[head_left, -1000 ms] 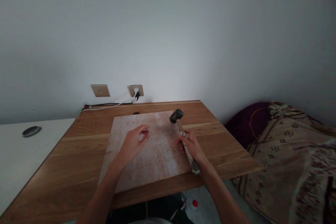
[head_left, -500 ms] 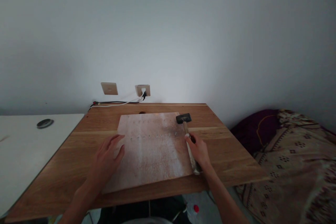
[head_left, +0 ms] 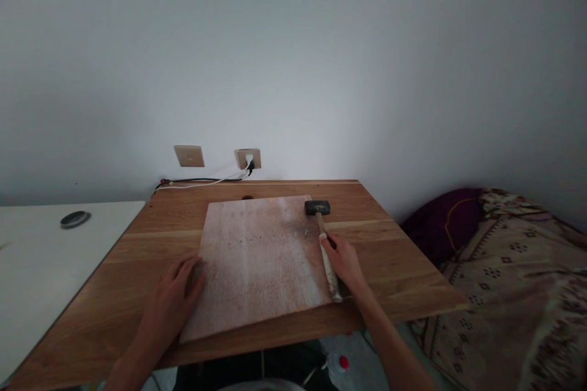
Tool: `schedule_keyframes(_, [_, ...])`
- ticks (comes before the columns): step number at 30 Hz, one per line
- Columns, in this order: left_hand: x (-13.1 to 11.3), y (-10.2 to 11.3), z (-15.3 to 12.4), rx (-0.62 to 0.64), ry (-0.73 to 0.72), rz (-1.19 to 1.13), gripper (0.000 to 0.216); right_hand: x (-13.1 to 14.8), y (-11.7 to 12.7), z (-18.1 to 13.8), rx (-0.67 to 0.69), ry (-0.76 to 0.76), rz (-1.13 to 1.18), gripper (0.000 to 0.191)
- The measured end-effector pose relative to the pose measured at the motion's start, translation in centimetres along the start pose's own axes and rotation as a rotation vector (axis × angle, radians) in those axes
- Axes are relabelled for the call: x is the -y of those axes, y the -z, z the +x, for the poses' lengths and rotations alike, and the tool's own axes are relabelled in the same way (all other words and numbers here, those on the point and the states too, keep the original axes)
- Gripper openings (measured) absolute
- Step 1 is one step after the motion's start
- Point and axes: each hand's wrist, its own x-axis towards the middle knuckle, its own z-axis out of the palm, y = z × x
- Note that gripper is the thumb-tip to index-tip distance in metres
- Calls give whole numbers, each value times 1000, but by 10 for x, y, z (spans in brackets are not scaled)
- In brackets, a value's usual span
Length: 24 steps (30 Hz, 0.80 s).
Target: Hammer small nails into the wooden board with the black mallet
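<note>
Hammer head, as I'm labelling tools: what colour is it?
Dark grey to black; the hammer head shows in the head view.

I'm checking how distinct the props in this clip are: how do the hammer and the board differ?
The hammer is long and narrow; the board is a broad, flat sheet. The hammer has a dark head and a pale handle; the board is blotchy pinkish-brown. The right hand grips the hammer; the left hand is at the board's left edge.
</note>
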Motion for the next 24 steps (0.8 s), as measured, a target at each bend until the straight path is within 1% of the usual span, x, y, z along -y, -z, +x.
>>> schedule_keyframes(4, [-3,2,-4,28,59,-29,41,-4,-3,1,9,54,-20,41])
schedule_keyframes(9, [0,-1,-8,37,86,-26,42,-6,-7,0,-6,98,-26,41])
schedule_keyframes(12, [0,-1,-8,55,87,-15,43,-7,-4,-5,-34,118,-19,43])
schedule_keyframes(15, [-4,0,-7,64,84,-8,45,-10,7,-14,-58,143,-15,45])
schedule_keyframes(18, [-9,-2,-4,91,95,-20,47,-18,21,-26,-49,176,-14,43])
schedule_keyframes(21, [-16,-8,3,120,87,-41,48,-29,34,-35,-3,201,-41,44])
schedule_keyframes(24, [-31,-17,12,162,36,-65,45,-41,47,-39,14,173,-96,49])
